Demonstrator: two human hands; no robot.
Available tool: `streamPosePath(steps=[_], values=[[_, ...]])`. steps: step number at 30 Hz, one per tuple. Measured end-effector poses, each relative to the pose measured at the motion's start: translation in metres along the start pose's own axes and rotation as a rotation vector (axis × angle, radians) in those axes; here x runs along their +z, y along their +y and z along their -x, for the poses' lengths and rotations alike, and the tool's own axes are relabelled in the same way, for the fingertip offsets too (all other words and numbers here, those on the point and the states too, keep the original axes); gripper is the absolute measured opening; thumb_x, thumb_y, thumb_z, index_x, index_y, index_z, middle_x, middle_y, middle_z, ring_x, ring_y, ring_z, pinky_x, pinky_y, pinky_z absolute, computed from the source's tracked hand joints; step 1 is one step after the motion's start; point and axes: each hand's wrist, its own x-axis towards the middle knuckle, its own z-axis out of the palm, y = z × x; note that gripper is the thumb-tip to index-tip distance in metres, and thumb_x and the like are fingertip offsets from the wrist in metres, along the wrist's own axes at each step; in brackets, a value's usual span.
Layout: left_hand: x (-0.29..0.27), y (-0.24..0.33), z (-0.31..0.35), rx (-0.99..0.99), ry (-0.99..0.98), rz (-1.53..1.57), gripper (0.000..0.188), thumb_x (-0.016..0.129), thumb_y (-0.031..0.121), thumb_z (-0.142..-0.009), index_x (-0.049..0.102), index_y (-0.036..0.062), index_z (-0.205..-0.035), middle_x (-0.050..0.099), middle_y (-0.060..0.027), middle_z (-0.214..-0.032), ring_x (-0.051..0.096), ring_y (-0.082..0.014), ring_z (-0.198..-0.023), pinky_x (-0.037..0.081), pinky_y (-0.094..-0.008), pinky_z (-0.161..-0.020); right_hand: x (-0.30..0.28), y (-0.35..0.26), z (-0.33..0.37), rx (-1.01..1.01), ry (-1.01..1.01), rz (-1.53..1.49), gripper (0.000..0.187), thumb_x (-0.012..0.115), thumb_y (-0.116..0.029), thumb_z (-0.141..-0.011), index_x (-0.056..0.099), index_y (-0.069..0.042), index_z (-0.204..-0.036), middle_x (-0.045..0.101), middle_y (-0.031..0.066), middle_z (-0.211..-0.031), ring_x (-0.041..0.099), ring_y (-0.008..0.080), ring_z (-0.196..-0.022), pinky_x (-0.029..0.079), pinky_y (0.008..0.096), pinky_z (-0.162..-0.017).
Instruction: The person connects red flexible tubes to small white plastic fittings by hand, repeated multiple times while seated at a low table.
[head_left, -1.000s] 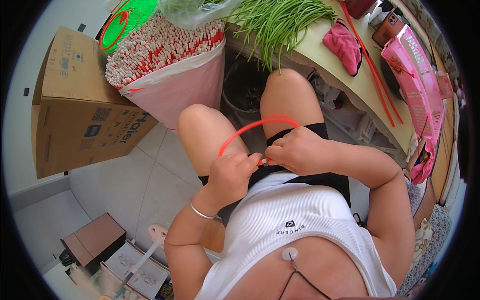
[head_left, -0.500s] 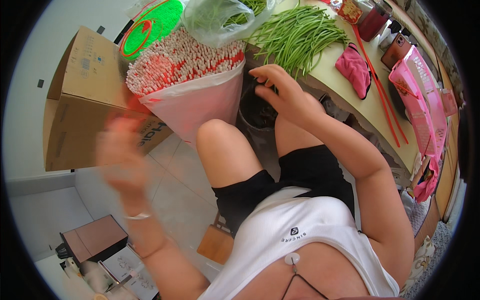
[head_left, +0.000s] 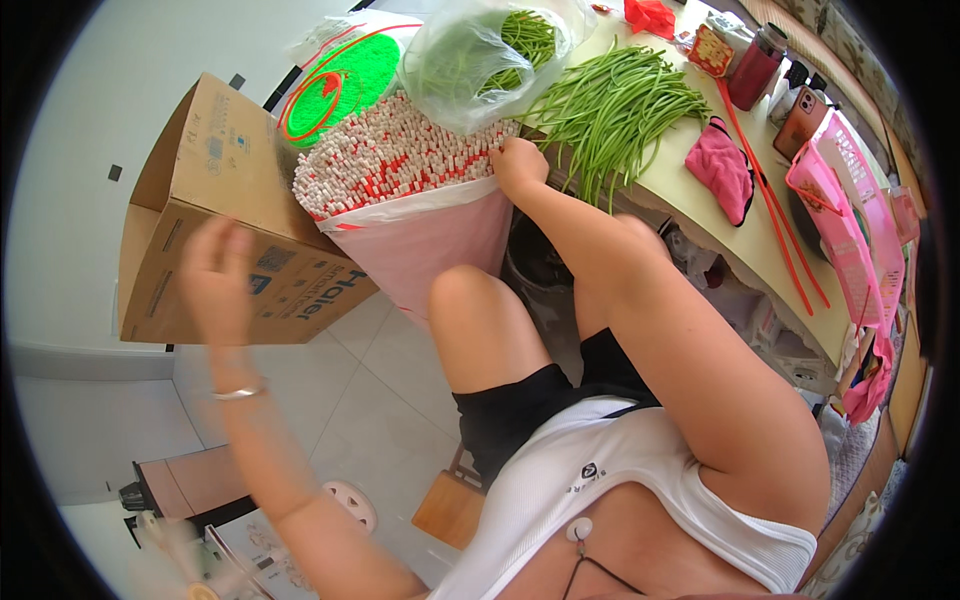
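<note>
A tall whitish bag [head_left: 425, 240] stands in front of my knees, packed with thin upright rods [head_left: 400, 160] that show white and red ends. At the bag's upper right rim, my right hand [head_left: 521, 166] is closed, its fingertips against the rod ends; what it grips is hidden. My left hand [head_left: 215, 270] is raised before the cardboard box [head_left: 255, 190] to the left, smeared by motion, and nothing plainly shows in it. Close to my right hand, long green vegetable stems [head_left: 625, 115] lie at the table's edge.
On the table [head_left: 790, 215] are a clear plastic bag of greens [head_left: 480, 65], a pink cloth [head_left: 720, 170], red strips [head_left: 770, 200], a dark red flask [head_left: 757, 68], a phone [head_left: 801, 122] and a pink basket [head_left: 850, 200]. A green mesh piece [head_left: 350, 85] sits behind the rods; a dark bucket [head_left: 535, 250] stands below.
My right hand has moved up and left to the bag's rim and closed. Red blur near my left hand is gone, and that hand has shifted toward the box's left side. The view has shifted slightly.
</note>
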Motion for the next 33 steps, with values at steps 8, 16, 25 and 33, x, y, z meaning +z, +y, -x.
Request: streamPosePath(steps=[8, 16, 25, 33], values=[[0.130, 0.047, 0.148, -0.154, -0.350, 0.658, 0.014, 0.069, 0.005, -0.088, 0.072, -0.0004, -0.100, 0.071, -0.0086, -0.097, 0.066, -0.0170, -0.092, 0.052, -0.0294, -0.084, 0.006, -0.013, 0.006, -0.140, 0.052, -0.059, 0.026, 0.059, -0.029, -0.087, 0.071, -0.008, -0.096, 0.071, 0.0174, -0.099, 0.067, 0.0398, -0.094, 0.053, 0.0485, -0.082], [0.144, 0.098, 0.204, -0.145, -0.526, 0.870, 0.013, 0.065, 0.003, -0.091, 0.072, -0.0044, -0.099, 0.071, -0.0105, -0.095, 0.069, -0.0175, -0.086, 0.054, -0.0280, -0.081, 0.026, -0.012, 0.009, -0.057, 0.112, -0.259, 0.024, 0.070, -0.030, -0.083, 0.070, -0.010, -0.096, 0.071, 0.0155, -0.097, 0.067, 0.0375, -0.092, 0.053, 0.0462, -0.081], [0.144, 0.092, 0.213, -0.353, -0.508, 1.008, 0.015, 0.063, 0.004, -0.093, 0.071, -0.0055, -0.102, 0.071, -0.0114, -0.097, 0.069, -0.0186, -0.087, 0.055, -0.0295, -0.081, -0.014, -0.046, -0.005, -0.433, 0.363, -0.488, 0.019, 0.065, -0.024, -0.091, 0.068, -0.006, -0.096, 0.070, 0.0142, -0.091, 0.066, 0.0343, -0.084, 0.051, 0.0418, -0.080], [0.177, 0.100, 0.194, -0.469, -0.553, 1.410, 0.025, 0.060, 0.010, -0.099, 0.064, -0.0043, -0.119, 0.070, -0.0143, -0.105, 0.069, -0.0187, -0.089, 0.055, -0.0304, -0.084, -0.269, -0.164, 0.052, -1.036, 0.238, -0.991, 0.023, 0.056, -0.020, -0.100, 0.065, -0.001, -0.110, 0.067, 0.0056, -0.088, 0.059, 0.0167, -0.068, 0.050, 0.0289, -0.069]])
